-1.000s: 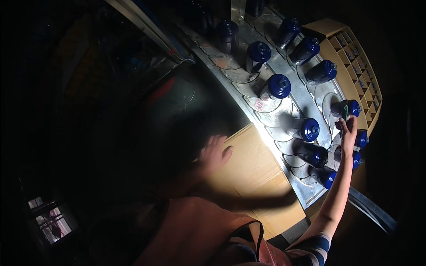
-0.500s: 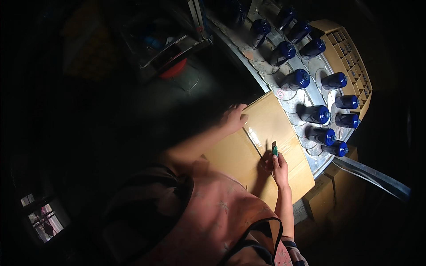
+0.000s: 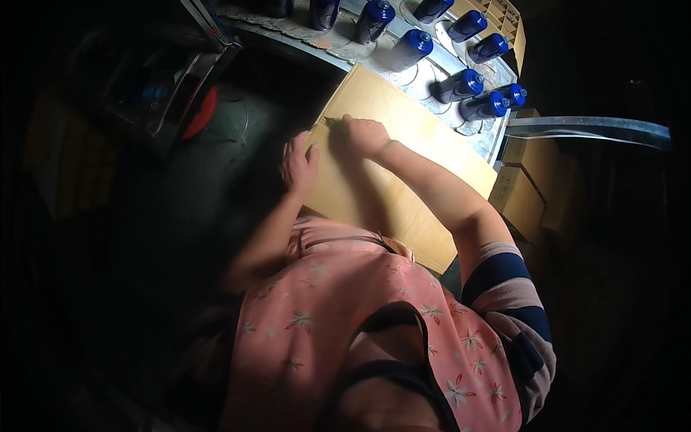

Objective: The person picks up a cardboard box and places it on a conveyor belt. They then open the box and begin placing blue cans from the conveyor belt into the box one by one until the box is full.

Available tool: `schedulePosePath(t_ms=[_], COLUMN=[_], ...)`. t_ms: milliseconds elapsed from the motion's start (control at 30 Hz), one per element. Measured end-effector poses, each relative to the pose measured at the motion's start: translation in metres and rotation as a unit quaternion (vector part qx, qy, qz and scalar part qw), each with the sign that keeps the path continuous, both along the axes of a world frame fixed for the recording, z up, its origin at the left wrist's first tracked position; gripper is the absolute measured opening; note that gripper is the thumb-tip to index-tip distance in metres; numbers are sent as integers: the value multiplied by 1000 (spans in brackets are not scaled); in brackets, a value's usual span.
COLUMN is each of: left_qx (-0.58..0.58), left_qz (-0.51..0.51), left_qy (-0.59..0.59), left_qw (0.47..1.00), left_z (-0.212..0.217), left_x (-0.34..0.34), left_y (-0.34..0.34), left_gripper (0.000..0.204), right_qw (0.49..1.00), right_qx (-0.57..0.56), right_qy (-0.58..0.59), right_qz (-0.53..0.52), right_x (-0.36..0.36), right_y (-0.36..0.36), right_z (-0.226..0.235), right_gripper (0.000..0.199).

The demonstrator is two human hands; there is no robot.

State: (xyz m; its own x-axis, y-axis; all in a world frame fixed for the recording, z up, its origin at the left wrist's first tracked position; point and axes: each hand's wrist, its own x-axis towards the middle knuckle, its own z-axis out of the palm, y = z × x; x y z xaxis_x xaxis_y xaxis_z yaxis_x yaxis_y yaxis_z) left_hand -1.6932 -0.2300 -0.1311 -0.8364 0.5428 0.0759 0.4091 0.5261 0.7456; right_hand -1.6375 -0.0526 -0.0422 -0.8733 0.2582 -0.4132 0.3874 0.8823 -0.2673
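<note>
A tan cardboard box [image 3: 403,187] lies in front of me, its flat face lit from the right. My right hand [image 3: 366,135] is closed around a green box cutter [image 3: 332,122], whose tip is at the far left edge of the box. The blade itself is hard to make out there. Just nearer to me, my left hand [image 3: 299,163] rests on the box's left edge with its thumb and fingers apart, holding nothing.
Several blue bottles [image 3: 461,85] stand on a conveyor [image 3: 345,52] of overlapping metal plates beyond the box. A divided carton [image 3: 504,21] sits past them. Curved metal rail [image 3: 590,128] and stacked boxes [image 3: 520,193] are at right; a red round object [image 3: 201,114] is at left.
My right hand has carried the box cutter from the box's right part across to its far left edge. The head view has shifted, and the taped seam seen before no longer shows.
</note>
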Motion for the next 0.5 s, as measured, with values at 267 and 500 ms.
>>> schedulePosePath(t_ms=[267,500], left_qx=[10,30], left_qz=[4,-12], left_qy=[14,36], left_qw=[1000,999], left_z=[-24,-45], left_x=[2,-4], left_y=[9,24], left_gripper=[38,38], right_qw=[975,978], right_qx=[188,152], right_qy=[-82,-94], right_qz=[85,-104], right_x=[115,335], right_y=[23,105], right_z=[-41,-56], right_gripper=[20,27])
